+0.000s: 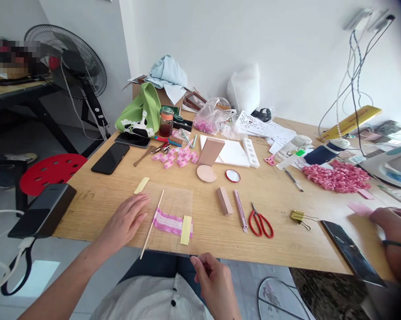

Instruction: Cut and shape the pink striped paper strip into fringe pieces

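My left hand [129, 218] lies on the table with its fingers stretched out, just left of a thin wooden stick [152, 224]. Beside the stick, a pink and white striped ribbon strip [168, 222] is spread on a clear sheet [176, 198]. A pale yellow tape piece [186, 230] crosses the strip's right end. Another yellow piece [141, 185] sits above my left fingertips. My right hand [212, 275] is off the table's front edge, thumb and fingers pressed together; anything between them is too small or hidden to make out.
Right of the sheet lie a pinkish block [224, 201], tweezers [240, 211], red-handled scissors [260, 223] and a binder clip [300, 217]. Pink ribbon pieces [176, 156], a jar [166, 122] and bags stand behind. Another person's hand [391, 224] rests at the right.
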A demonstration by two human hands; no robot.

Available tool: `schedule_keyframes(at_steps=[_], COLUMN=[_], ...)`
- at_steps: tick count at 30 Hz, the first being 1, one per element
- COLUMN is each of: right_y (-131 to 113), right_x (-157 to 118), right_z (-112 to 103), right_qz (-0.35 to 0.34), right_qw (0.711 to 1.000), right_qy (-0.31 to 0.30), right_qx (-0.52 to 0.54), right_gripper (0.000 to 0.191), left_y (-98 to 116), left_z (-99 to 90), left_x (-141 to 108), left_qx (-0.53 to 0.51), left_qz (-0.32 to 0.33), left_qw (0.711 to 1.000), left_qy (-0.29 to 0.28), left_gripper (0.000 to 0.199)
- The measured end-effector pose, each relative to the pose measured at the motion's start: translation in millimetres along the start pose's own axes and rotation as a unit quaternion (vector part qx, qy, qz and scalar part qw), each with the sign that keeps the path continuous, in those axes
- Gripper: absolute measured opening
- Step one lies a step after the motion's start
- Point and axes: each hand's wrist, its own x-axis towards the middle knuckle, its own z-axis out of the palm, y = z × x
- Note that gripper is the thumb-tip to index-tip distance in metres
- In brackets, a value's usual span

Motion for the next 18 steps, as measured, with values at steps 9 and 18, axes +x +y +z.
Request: schedule_keyframes(at_steps=[9, 18], right_y=[-0.7, 1.7], right_x=[1.6, 5.3], right_z=[25.7, 32.5], right_qz=[0.108, 0.118], right_qw=[0.981, 0.972], right_qy=[-0.042, -0.003], right_qx=[0.156, 0.205], right_gripper=[0.058, 0.058], left_y=[-16.4, -14.0], left_z=[9.0, 9.6], left_x=[-16.2, -18.1], left_qx=[0.005, -0.017], left_qz=[-0.056, -0.08], left_qw=[0.998, 0.997], left_qy=[-0.017, -0.009], left_gripper=[0.04, 0.038])
